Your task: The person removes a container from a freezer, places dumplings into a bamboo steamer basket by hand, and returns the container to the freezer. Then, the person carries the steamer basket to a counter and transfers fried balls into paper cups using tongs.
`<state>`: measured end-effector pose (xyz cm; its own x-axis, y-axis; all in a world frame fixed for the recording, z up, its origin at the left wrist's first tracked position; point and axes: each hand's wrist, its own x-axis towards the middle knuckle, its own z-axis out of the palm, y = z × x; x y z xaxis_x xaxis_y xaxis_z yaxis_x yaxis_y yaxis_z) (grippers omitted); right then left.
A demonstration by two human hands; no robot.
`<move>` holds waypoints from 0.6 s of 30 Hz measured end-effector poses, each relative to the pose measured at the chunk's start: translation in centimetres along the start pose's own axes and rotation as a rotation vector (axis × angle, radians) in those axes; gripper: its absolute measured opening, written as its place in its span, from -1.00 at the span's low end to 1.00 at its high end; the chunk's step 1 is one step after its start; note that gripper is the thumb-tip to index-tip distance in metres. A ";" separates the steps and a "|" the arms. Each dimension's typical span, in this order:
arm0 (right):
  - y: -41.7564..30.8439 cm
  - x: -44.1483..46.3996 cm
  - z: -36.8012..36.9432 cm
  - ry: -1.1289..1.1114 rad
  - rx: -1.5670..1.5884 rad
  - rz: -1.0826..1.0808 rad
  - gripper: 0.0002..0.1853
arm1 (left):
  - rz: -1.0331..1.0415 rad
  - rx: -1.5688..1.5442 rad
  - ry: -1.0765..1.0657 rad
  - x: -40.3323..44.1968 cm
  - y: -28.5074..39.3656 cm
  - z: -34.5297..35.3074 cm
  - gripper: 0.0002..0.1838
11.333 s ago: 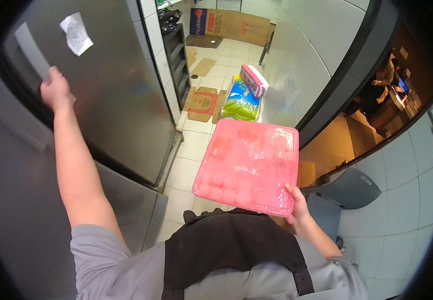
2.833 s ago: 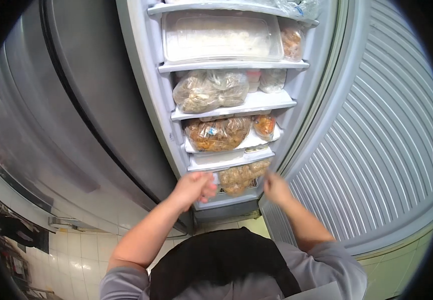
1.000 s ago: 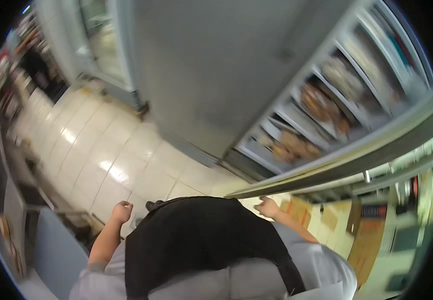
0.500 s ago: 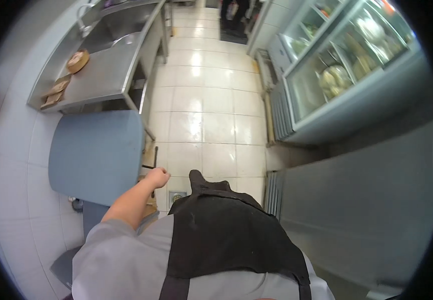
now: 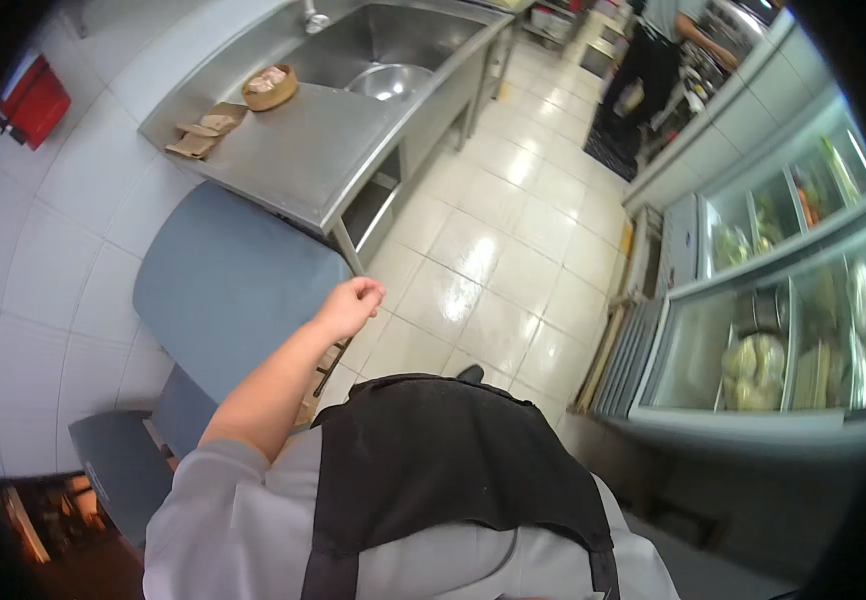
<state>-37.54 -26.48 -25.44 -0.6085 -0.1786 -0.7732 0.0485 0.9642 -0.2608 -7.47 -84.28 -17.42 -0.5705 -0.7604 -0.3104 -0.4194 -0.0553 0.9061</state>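
My left hand (image 5: pixel 351 307) is raised over the right edge of a blue-grey chair back (image 5: pixel 238 280), with its fingers curled together and nothing visible in them. Beyond it stands a steel counter (image 5: pixel 303 150) with a sink (image 5: pixel 393 50) that holds a round metal bowl (image 5: pixel 389 82). A round brown container (image 5: pixel 270 88) with pale pink contents lies on the counter, beside folded brown pieces (image 5: pixel 208 130). My right hand is out of the frame.
Glass-door fridges (image 5: pixel 753 340) with bagged food and vegetables stand on the right. A tiled floor (image 5: pixel 473 230) runs between counter and fridges. A person in dark trousers (image 5: pixel 643 75) stands at the back right. A red box (image 5: pixel 36 103) hangs on the left wall.
The pink container, seen in my right hand in the oldest frame, is out of view. The view has swung from the open freezer to the sink counter; my right hand has left the frame.
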 end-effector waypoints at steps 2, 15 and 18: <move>-3.9 4.1 -3.3 -0.036 -0.053 -0.033 -0.68 | -0.077 -0.132 0.155 0.8 5.8 -1.4 -0.64; -37.6 25.7 -19.4 0.095 -0.014 -0.456 -0.59 | -0.205 -0.296 0.934 17.1 13.1 -17.7 -0.48; -42.4 25.9 -19.8 0.021 -0.048 -0.388 -0.59 | -0.261 -0.283 1.051 23.2 10.5 -24.2 -0.45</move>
<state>-71.01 -68.10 -22.95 -0.5904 -0.5284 -0.6101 -0.2257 0.8338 -0.5038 -8.02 -118.16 -8.19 0.4478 -0.8653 -0.2251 -0.1872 -0.3369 0.9227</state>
